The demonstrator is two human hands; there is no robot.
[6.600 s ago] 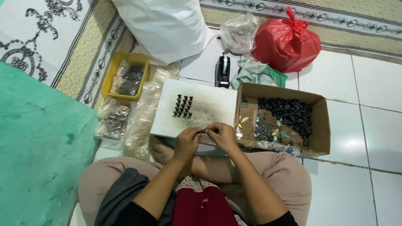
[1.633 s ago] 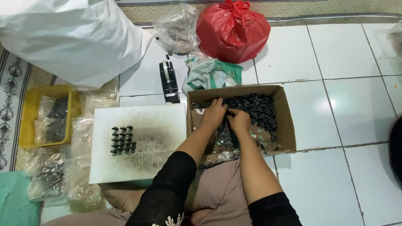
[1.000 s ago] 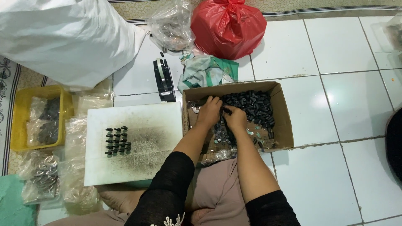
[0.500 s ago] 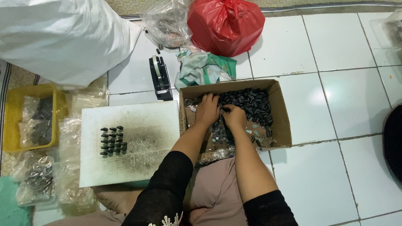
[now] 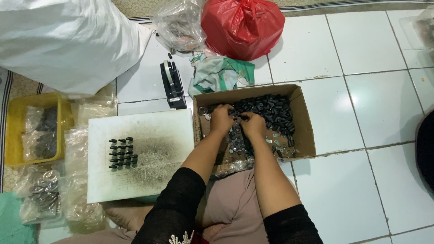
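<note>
Both my hands reach into an open cardboard box (image 5: 304,118) on the tiled floor. The box holds a heap of small black parts (image 5: 269,111) and some small silvery pieces. My left hand (image 5: 221,118) and my right hand (image 5: 252,125) sit side by side over the heap, fingers curled down into the parts. What the fingers hold is hidden. To the left lies a white board (image 5: 153,153) smudged with black, with several small black parts (image 5: 121,152) standing in neat rows on it.
A black tape dispenser (image 5: 172,84) stands behind the board. A red plastic bag (image 5: 242,25), a clear bag (image 5: 178,27) and a crumpled green cloth (image 5: 217,74) lie beyond the box. A big white sack (image 5: 63,40) is at far left, with a yellow tray (image 5: 13,131) and clear packets (image 5: 43,194).
My hands have gone from the white board into the cardboard box and stay there, shifting only slightly among the black parts. The view has drifted a little to the right.
</note>
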